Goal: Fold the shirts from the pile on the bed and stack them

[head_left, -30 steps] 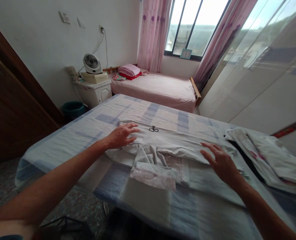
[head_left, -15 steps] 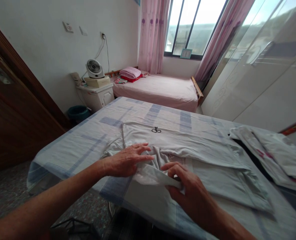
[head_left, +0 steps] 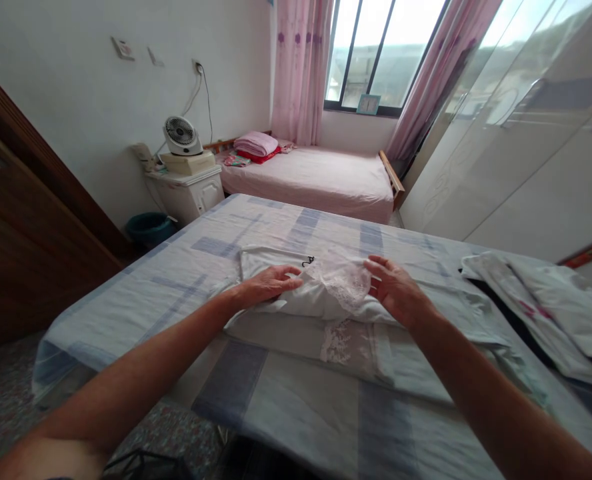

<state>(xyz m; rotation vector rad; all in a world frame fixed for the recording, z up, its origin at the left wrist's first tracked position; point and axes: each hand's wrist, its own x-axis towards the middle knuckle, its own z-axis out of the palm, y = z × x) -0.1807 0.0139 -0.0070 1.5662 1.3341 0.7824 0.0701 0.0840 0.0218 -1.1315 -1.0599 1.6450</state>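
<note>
A pale white shirt (head_left: 296, 333) with lace panels and a small black print lies partly folded in front of me. My right hand (head_left: 393, 287) pinches the edge of a lace sleeve (head_left: 343, 283) and holds it up over the shirt's body. On the other side, my left hand (head_left: 271, 283) has its thumb and fingers closed on the same fabric, close to the black print (head_left: 307, 261). The sleeve's raised cloth covers part of that print. A second lace panel (head_left: 337, 343) shows flat on the near side of the shirt.
Under the shirt is a table with a blue-and-white checked cloth (head_left: 236, 373). Folded white clothes (head_left: 541, 307) are stacked at the right. Beyond stand a pink bed (head_left: 321, 173), a nightstand (head_left: 196, 193) with a fan (head_left: 182, 135), and a teal bin (head_left: 151, 229).
Both hands have moved away from me, the right one farther, lifting the lace sleeve across the shirt's body. The black print is now partly covered, and the near lace panel has come into sight.
</note>
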